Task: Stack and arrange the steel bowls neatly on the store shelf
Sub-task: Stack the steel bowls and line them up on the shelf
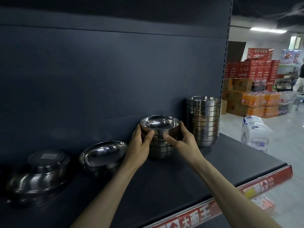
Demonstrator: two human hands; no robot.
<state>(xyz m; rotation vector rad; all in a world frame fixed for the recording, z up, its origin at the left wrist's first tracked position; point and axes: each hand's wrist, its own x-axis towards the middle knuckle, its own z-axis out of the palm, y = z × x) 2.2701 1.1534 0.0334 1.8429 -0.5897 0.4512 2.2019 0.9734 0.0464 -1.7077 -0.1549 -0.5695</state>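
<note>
On my feed, far left on the dark shelf (181, 178), sits an upturned bowl (39, 171), base uppermost with a pale label on it; it seems to rest over more steel beneath, but the blur there keeps me from counting; next along, a tilted bowl (102, 153) leans with its open side toward me, empty, lying on at least one other under it; then my left hand (139, 145), fingers curled round the left side of the short stack (160, 140) and thumb pressed on its front; that stack stands on the shelf close to the back panel (98, 79), several bowls nested open side up, the top one empty and shiny inside; my right hand (182, 140) grips the stack's right side the same way, fingers wrapped behind and thumb on the front, the two thumbs near each other but apart; both forearms cross the front of the shelf and hide part of it; just beside the right hand stands the tall stack (204, 120), many bowls nested upright at the shelf's right end, higher than the one I hold and not touching it; along the shelf's front edge runs a red strip (205, 213) with white characters; past the shelf's end a white pack (253, 129) sits on the shop floor; farther back brown cartons (236, 89) and red cartons (251, 68) are piled up, with packs of orange bottles (261, 102) in front; at the far right edge a person (301, 76) stands, mostly cut off
</note>
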